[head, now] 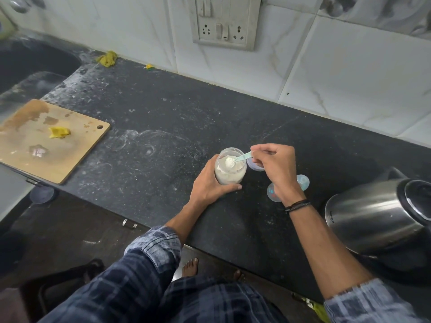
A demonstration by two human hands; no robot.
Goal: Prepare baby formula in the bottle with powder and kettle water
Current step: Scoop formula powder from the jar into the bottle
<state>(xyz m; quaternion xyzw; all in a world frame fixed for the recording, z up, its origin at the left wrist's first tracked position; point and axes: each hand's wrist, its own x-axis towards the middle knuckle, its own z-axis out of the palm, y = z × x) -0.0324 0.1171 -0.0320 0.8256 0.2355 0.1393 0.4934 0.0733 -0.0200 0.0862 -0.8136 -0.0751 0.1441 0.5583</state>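
A clear jar of white powder (229, 174) stands open on the black counter (163, 136). My left hand (210, 183) wraps around its side. My right hand (277, 169) pinches the handle of a pale green scoop (243, 156), whose bowl sits heaped with powder inside the jar's mouth. Behind my right wrist lies the baby bottle (303, 182), mostly hidden, with a clear bluish part (272, 192) showing on the wrist's near side. A round translucent lid (253, 166) rests beside the jar. The steel kettle (373, 217) stands at the right.
A wooden cutting board (53, 145) with a yellow scrap lies at the left, overhanging the counter edge. A dark sink (30, 61) is at far left. A wall socket panel (225, 22) sits above the counter. Yellow cloth (107, 58) lies by the wall.
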